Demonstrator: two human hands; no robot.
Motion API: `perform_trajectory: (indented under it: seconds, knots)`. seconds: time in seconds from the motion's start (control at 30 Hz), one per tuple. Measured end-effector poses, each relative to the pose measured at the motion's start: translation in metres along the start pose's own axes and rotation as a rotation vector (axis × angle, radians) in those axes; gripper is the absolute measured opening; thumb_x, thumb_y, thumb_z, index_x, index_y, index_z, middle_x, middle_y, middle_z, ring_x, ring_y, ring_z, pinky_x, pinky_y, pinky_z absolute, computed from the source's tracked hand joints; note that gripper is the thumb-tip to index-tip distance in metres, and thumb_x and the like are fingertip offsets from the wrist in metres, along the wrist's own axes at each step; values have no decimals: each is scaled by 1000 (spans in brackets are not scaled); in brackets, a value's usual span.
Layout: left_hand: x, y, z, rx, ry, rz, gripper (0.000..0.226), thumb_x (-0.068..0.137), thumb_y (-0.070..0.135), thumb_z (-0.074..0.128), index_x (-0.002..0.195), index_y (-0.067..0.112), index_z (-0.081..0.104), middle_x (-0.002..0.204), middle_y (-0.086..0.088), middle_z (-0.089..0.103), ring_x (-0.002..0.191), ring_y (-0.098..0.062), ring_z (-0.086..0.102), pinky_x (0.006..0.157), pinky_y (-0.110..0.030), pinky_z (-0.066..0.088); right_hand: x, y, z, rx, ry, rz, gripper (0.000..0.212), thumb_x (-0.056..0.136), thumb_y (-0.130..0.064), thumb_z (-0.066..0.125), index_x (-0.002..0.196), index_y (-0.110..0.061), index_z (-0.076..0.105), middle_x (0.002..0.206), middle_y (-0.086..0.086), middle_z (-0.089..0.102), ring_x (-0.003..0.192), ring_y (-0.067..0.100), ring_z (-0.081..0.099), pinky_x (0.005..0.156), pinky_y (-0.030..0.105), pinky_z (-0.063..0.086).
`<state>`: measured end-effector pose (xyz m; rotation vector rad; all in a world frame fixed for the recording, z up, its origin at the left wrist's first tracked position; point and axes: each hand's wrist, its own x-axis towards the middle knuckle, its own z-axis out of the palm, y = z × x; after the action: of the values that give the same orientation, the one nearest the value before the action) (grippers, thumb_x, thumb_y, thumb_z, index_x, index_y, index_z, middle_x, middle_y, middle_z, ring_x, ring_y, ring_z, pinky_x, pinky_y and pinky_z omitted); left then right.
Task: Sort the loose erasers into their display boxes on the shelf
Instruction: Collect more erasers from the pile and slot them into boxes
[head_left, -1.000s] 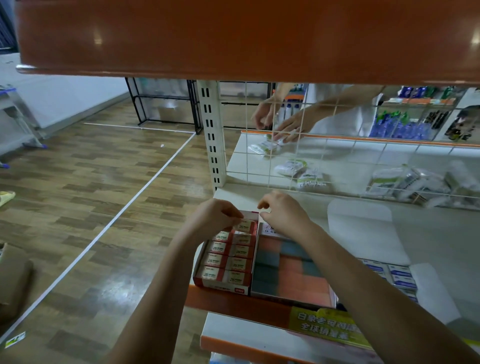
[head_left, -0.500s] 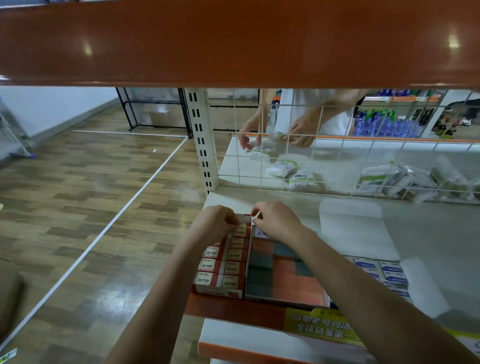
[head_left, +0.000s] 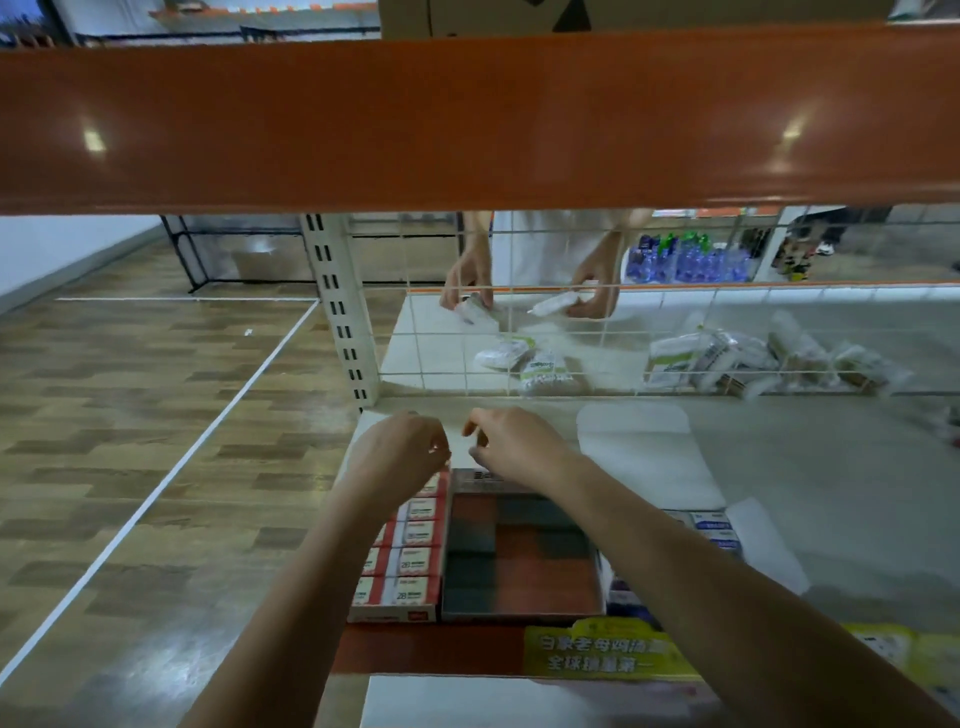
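Both hands hang over the back end of the red-and-white eraser box (head_left: 402, 558), whose long side runs toward the person, the left hand (head_left: 397, 457) directly above it and nearer, the right hand (head_left: 511, 447) beside, both half curled and seemingly holding nothing.

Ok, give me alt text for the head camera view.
Two bare hands, left hand and right hand, meet above the back of a red-and-white eraser box on a shop shelf, beside a box of dark and orange blocks. Another person's hands handle packets beyond a wire grid.
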<state>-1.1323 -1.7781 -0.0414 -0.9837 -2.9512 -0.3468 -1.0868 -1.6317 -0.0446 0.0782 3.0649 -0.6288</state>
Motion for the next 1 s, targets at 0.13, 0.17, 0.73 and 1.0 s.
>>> perform_trajectory:
  seconds: [0.13, 0.17, 0.73, 1.0]
  knots:
    - [20, 42, -10, 11, -1, 107, 26, 92, 36, 53, 113, 23, 60, 115, 1, 58, 99, -15, 57, 79, -27, 47, -22, 26, -28, -38, 73, 45, 27, 89, -23, 57, 115, -18, 55, 109, 2, 62, 98, 20, 59, 79, 33, 48]
    - [27, 55, -10, -1, -12, 141, 27, 92, 35, 53, 115, 22, 59, 118, -1, 56, 100, -17, 56, 79, -28, 47, -29, 35, -36, -56, 87, 58, 29, 88, -22, 58, 116, -17, 55, 110, 3, 62, 99, 21, 59, 82, 35, 49]
    - [99, 352, 38, 12, -279, 657, 46, 91, 42, 52, 133, 24, 44, 137, -3, 45, 127, -22, 41, 99, -33, 33, -207, 267, -129, -104, 129, 660, 43, 88, -27, 59, 129, -18, 49, 132, 8, 48, 121, 23, 45, 100, 30, 34]
    - [104, 498, 89, -118, -337, 792, 40, 87, 28, 60, 126, 22, 53, 129, -5, 54, 116, -23, 51, 92, -31, 39, -288, 379, -164, -98, 157, 798, 46, 89, -23, 59, 132, -16, 47, 139, 7, 44, 126, 23, 43, 100, 30, 34]
